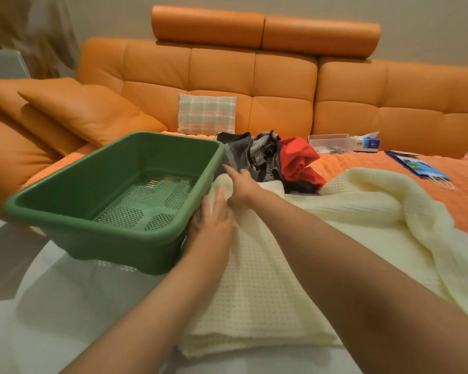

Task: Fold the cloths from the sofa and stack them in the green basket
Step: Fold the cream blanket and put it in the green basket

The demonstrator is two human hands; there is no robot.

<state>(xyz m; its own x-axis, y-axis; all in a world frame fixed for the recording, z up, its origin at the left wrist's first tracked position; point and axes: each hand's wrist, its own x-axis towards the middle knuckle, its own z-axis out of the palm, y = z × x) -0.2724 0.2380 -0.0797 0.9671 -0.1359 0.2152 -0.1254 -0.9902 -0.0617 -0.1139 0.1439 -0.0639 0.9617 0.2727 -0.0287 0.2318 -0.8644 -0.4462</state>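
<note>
A cream waffle-knit cloth (257,292) lies partly folded in front of me, its loose end bunched to the right on the sofa seat. My left hand (214,220) lies flat on its far left part, beside the green basket (73,233). My right hand (241,184) pinches the cloth's far corner, index finger stretched out. The basket holds nothing and stands on the left, partly over the seat's edge. Behind the hands sits a pile of cloths: a grey and black one (251,155) and a red one (300,160).
The orange sofa (281,85) has a loose cushion (92,112) at the left and a plaid pillow (206,113) at the back. A clear plastic box (328,143), a tissue box (366,144) and a blue packet (419,166) lie on the right.
</note>
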